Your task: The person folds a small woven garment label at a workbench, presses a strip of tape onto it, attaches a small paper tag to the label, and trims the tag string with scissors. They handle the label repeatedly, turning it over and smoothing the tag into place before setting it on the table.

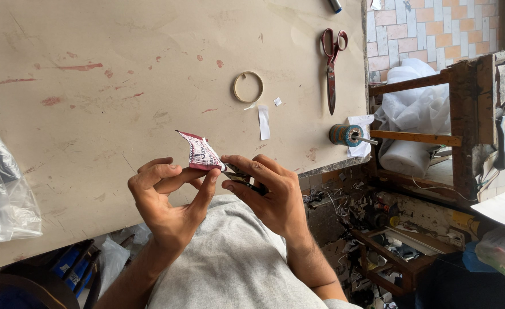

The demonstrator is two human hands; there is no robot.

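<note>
Sachet [201, 153], small and maroon-white, is pinched between left hand [169, 197] fingertips and right hand [267, 194], which also grips a dark tool; bare table [121, 86] lies beyond.

two hands [172, 200], one small red patterned packet [201, 153] and one dark tool [244, 180]. on the counter [121, 68]: one pair of scissors [332, 66], one tape ring [248, 87], one spool of thread [347, 135], one white paper strip [263, 122] and one clear plastic bag [1, 183].
</note>
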